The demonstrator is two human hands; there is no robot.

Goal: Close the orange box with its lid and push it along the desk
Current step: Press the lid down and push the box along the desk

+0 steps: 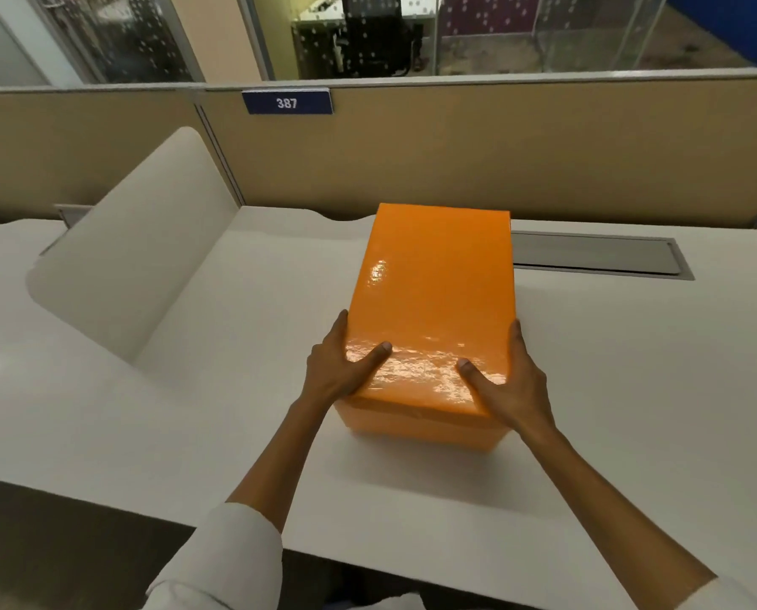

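Orange box (420,429) is seen standing on the white table (192,411), roughly mid-table, long axis running away from the person. Glossy lid (429,301) is set over the top; a seam line is visible on the near face, where the lid's skirt overlaps the body. Lid appears fully down at the near end (far end cannot be checked from this angle).

Left hand (337,367) is pressed against the lid's near-left edge, thumb laid on top, fingers wrapped down the side. Right hand (513,385) is placed likewise at the near-right corner. Each grip is clasped on the lid, not released.

Closing step is judged done, or all but done. The push along the table is judged still to be made: box is held near the person's side, with bare table ahead of it up to the beige partition (456,147). A grey cable hatch (596,255) is noted just beside the far-right edge of the box.
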